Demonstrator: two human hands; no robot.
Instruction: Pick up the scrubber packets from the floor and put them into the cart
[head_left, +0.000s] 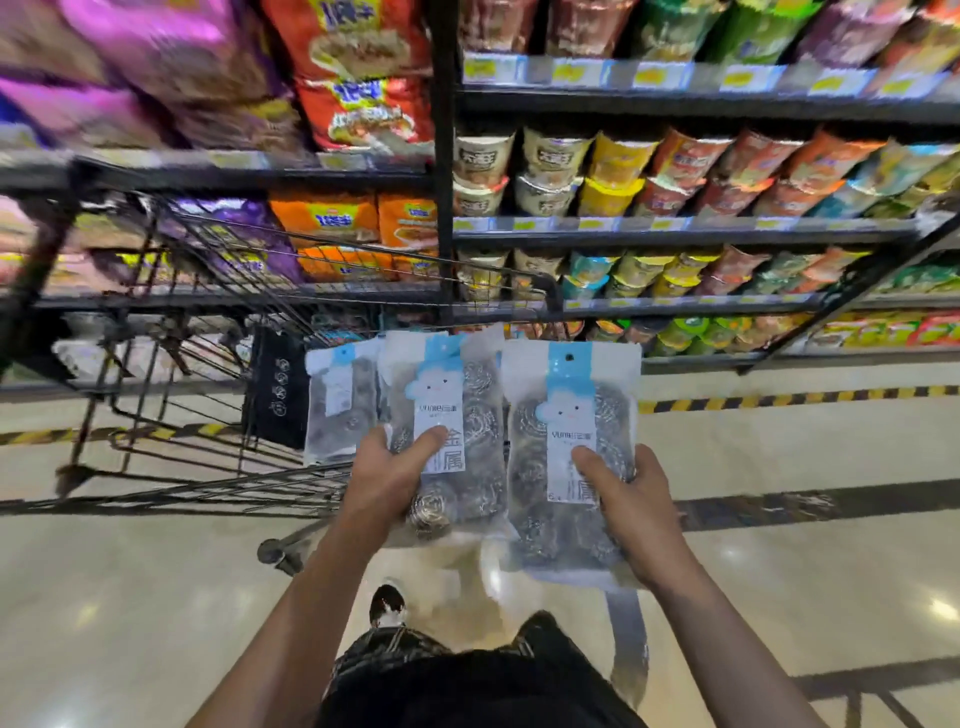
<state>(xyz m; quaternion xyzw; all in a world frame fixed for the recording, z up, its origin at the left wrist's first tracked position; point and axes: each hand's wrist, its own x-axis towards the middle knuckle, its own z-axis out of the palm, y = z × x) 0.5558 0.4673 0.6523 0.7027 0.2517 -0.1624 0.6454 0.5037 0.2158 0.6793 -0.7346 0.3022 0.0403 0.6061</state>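
I hold clear scrubber packets with blue headers, each filled with steel-wool scrubbers. My left hand (387, 478) grips a packet (452, 415) by its lower part, thumb on its white label; a second packet (340, 405) fans out behind it to the left, in the same hand as far as I can tell. My right hand (631, 506) grips another packet (566, 447), thumb on its label. All packets are upright, up off the floor. The black wire cart (208, 291) stands just left and beyond them, its basket rim near the packets' tops.
Store shelves (675, 234) packed with cup noodles and snack bags run across the back. Yellow-black hazard tape (779, 400) lines the glossy floor below the shelves. A dark bag (278, 389) hangs at the cart's near end. My shoe (387, 605) and dark clothing show below.
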